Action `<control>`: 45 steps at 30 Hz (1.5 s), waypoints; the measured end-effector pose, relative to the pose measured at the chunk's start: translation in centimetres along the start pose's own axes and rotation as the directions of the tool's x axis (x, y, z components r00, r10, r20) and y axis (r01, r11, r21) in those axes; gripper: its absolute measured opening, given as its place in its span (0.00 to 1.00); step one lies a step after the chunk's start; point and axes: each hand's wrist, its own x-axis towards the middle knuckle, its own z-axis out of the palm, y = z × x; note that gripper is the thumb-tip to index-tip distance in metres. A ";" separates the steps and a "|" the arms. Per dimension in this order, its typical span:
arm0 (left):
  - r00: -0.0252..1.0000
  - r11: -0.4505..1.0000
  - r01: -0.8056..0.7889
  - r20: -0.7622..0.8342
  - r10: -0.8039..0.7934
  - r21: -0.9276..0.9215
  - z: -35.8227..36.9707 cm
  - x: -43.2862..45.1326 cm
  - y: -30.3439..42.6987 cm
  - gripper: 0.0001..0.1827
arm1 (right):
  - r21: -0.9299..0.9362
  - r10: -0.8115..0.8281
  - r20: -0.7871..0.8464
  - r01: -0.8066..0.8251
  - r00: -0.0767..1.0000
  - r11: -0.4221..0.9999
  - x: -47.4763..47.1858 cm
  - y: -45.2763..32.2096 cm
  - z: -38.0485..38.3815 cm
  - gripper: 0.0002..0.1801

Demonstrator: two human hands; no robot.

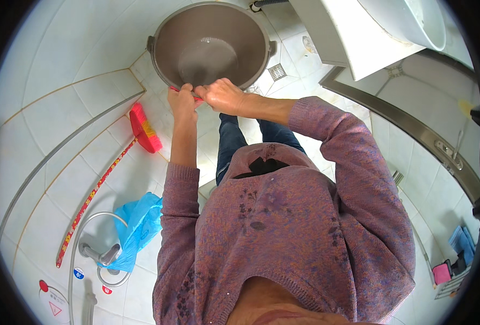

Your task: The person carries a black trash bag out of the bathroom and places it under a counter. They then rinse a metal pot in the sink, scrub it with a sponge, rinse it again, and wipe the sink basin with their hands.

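Observation:
Both hands meet at the near rim of a large brown plastic tub, which has a lug on either side. A thin red item lies between them; its kind is hard to tell, since fingers cover most of it. My left hand grips its left part. Just to the right, my right hand is closed on the other end, its knuckles up. The tub's inside looks wet, with a bright glint on the bottom.
A red broom with a patterned handle leans at the left wall. Below it, a blue plastic bag hangs by a shower mixer tap and its hose. A white washbasin juts in at upper right, above a floor drain.

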 end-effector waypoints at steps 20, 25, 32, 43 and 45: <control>0.970 0.979 0.198 -0.136 -0.202 -0.045 3.0 3.5 0.0 0.20 | -0.238 -0.003 0.149 0.038 0.989 0.971 2.8 4.7 -2.9 0.10; 0.982 0.989 0.136 -0.122 -0.142 -0.057 0.8 4.3 -0.9 0.14 | 0.179 -0.006 0.419 -0.076 0.908 0.981 2.0 4.0 -1.5 0.23; 0.997 0.985 -0.055 0.068 0.044 0.163 -2.2 1.5 2.6 0.20 | -0.283 0.203 0.720 0.013 0.664 0.959 -1.2 10.7 -5.3 0.28; 0.977 0.954 -0.209 0.076 0.197 0.214 3.0 0.3 1.6 0.17 | 0.597 0.517 0.269 -0.562 0.813 0.573 0.9 5.0 3.6 0.24; 0.982 0.936 -0.187 0.033 0.185 0.298 2.6 0.4 1.9 0.17 | 0.606 0.470 0.153 -0.459 0.869 0.650 0.5 3.5 3.3 0.25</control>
